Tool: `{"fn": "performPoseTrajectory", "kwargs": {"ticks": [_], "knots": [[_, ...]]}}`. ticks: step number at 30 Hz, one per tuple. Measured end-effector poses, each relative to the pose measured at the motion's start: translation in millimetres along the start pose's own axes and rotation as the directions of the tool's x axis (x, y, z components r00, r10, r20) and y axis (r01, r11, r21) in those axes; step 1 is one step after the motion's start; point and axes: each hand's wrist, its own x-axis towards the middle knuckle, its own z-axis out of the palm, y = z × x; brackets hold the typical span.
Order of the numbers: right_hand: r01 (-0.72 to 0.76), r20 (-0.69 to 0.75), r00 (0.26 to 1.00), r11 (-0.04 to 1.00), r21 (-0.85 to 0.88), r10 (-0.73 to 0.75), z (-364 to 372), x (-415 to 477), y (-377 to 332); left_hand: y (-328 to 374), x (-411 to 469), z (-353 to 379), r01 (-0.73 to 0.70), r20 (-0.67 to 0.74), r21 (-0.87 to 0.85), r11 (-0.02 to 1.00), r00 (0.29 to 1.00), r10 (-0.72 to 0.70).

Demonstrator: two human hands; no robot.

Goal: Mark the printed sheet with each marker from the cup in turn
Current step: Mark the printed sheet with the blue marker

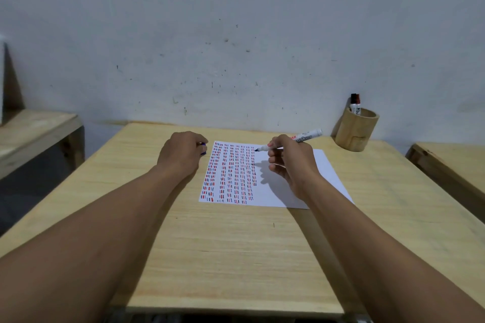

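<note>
**Uncapped marker poised at the top of the sheet**

A white sheet (286, 178) lies flat on a light wooden table (236, 257), a little right of the middle and toward the far edge. Its left half is filled with columns of short red and dark dashes, running from the far edge to the near edge; its right half is blank.

The right hand (288, 160) grasps a marker (288, 140) between thumb and fingers. The marker lies almost level, its white barrel with printed lettering sticking out to the far right past the knuckles, its dark tip pointing left. The tip sits at the far end of the rightmost column of dashes, right at the paper or just above it (contact cannot be told from this view). The hand casts a shadow on the blank part of the sheet beneath it.

The left hand (183, 155) rests just beside the far left corner of the sheet, fingers curled shut around a small blue cap (203, 148), of which only a bit shows at the fingertips.

A bamboo cup (355, 131) stands at the far right of the table, close to the wall (236, 34) and well apart from the sheet. Two more markers (355, 105) stand upright in it, one with a black cap and one with a red cap, leaning against its far left rim.

Both bare forearms reach in from the near edge. Other wooden tables show at the left and right sides
</note>
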Motion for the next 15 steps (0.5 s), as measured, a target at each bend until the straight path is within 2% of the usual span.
{"fn": "performPoseTrajectory", "kwargs": {"ticks": [5, 8, 11, 15], "knots": [[0.008, 0.019, 1.0, 0.999, 0.046, -0.009, 2.1, -0.6, -2.6, 16.5, -5.8, -6.3, 0.01, -0.088, -0.116, 0.993, 0.996, -0.02], [0.025, 0.028, 0.999, 0.998, 0.059, -0.027, 2.8, -2.6, -7.4, 39.9, -10.7, -15.2, 0.024, -0.123, -0.317, 0.948, 0.99, -0.066], [0.049, 0.018, 0.999, 0.994, 0.095, -0.05, 2.4, -5.2, -15.4, 64.3, -15.4, -24.3, 0.052, -0.088, -0.486, 0.872, 0.99, -0.107], [0.062, 0.019, 0.998, 0.979, 0.195, -0.067, 0.2, -10.7, -30.0, 86.7, -19.7, -31.2, 0.1, 0.035, -0.66, 0.744, 0.994, -0.103]]}}
